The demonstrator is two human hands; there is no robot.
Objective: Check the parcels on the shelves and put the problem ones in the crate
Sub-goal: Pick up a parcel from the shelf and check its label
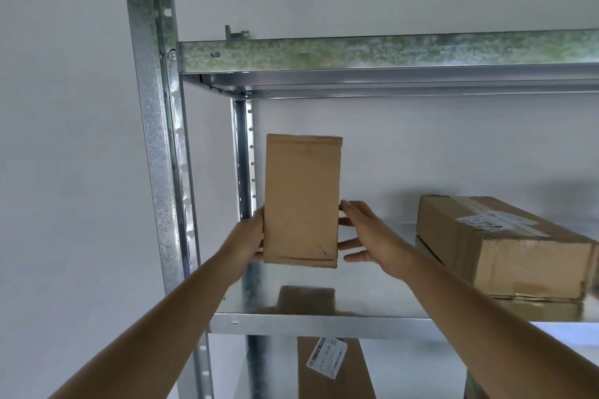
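Note:
I hold a small plain brown parcel (301,201) upright, lifted above the middle metal shelf (324,322). It has a small tear near its lower right corner. My left hand (248,238) grips its lower left edge, with the fingers hidden behind it. My right hand (366,233) is at the lower right edge with straight, spread fingers whose tips reach the parcel's side. No label shows on the face turned to me. The crate is out of view.
A large cardboard box (505,253) with a white label lies on the same shelf to the right. Below, a brown parcel (330,369) carries a tilted label. Another box corner (475,387) shows at the bottom right. The galvanised upright (158,139) and upper shelf beam (389,53) frame the bay.

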